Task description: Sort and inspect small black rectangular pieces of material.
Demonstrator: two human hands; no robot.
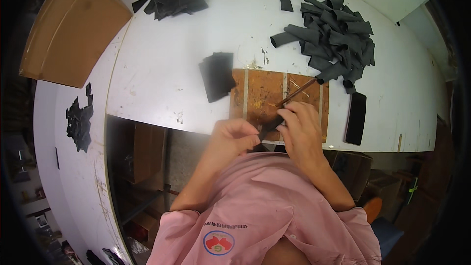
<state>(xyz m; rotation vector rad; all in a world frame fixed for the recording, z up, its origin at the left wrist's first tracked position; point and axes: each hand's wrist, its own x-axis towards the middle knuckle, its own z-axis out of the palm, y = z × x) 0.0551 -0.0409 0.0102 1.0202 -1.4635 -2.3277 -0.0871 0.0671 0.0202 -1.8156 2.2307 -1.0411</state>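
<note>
Between my two hands, over the near part of an orange-brown board [256,88], is a small dark piece of black sheet material [270,124]. The fingers and thumb of my left hand [233,136] pinch its near left end. My right hand [302,127] has its fingers closed on the far right end. A thin brown stick [300,90] slants up and right from the right fingers; its near end is hidden by them, so its kind does not show. Beyond the board's left corner lies a stack of flat black pieces [217,77].
Many black tubes [338,37] are heaped at the far right. A black phone-like slab [356,119] lies right of the board. More flat black pieces [179,0] lie at the back, others [79,123] on the left table. A cardboard box [73,27] stands far left.
</note>
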